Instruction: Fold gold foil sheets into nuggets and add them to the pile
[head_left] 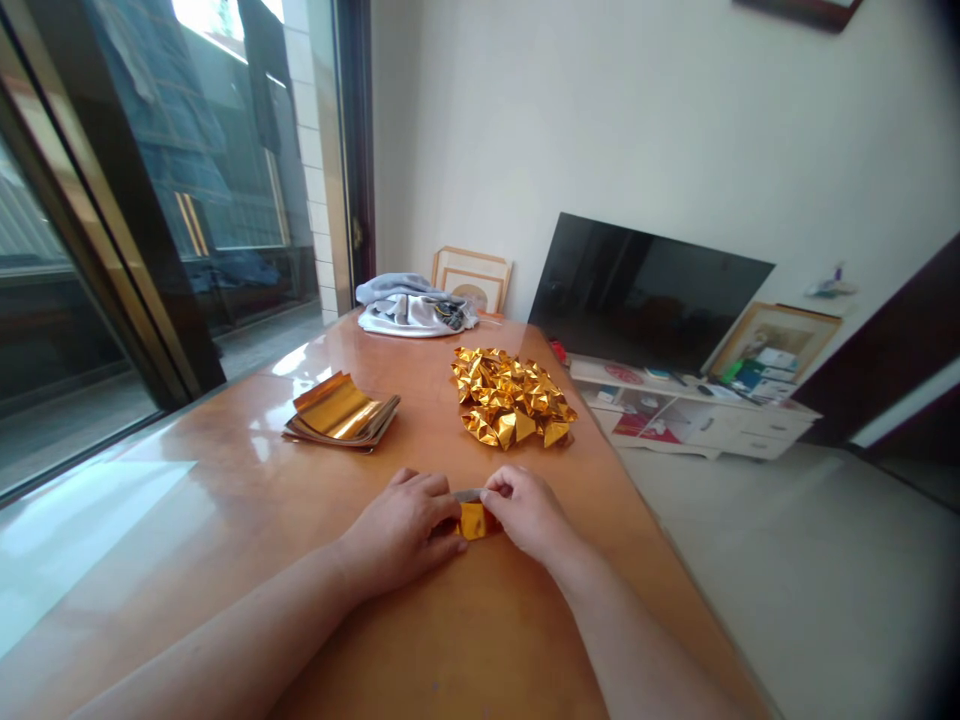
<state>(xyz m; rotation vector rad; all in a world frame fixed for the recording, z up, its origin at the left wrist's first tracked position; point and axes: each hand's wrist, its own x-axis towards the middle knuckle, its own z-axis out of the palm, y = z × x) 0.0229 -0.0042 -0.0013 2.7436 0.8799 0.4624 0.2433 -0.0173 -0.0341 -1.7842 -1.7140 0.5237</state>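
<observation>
Head view: landmark = gold pile (510,390), a heap of shiny, pointed folded pieces on the brown table (442,640). All places below are relative to it.

Foil piece (472,521): on the near side of the gold pile, a bit left of its middle, well clear of it. Small, gold face toward the camera, a grey strip along its far edge. Partly covered by fingers; can't tell if it's flat on the tabletop or slightly lifted.

Left hand (409,520): near side of the gold pile and to its left. Grasping the foil piece at its left end, thumb low along the near edge, fingers curled above.

Right hand (529,508): straight on the near side of the gold pile, apart from it. Thumb and fingertips pinch the right end of the foil piece at the grey strip; other fingers curled in.

Sheet stack (341,408): left of the gold pile, apart from it. Loose layers, top gold sheet curling up at its edges.

Cloth bundle (412,305): beyond the gold pile, to the left, grey and pale blue. Framed picture (474,280) leans on the wall behind it.

TV (645,290): beyond the gold pile, to the right, dark screen. White cabinet (705,425): right of the gold pile, off the table.
</observation>
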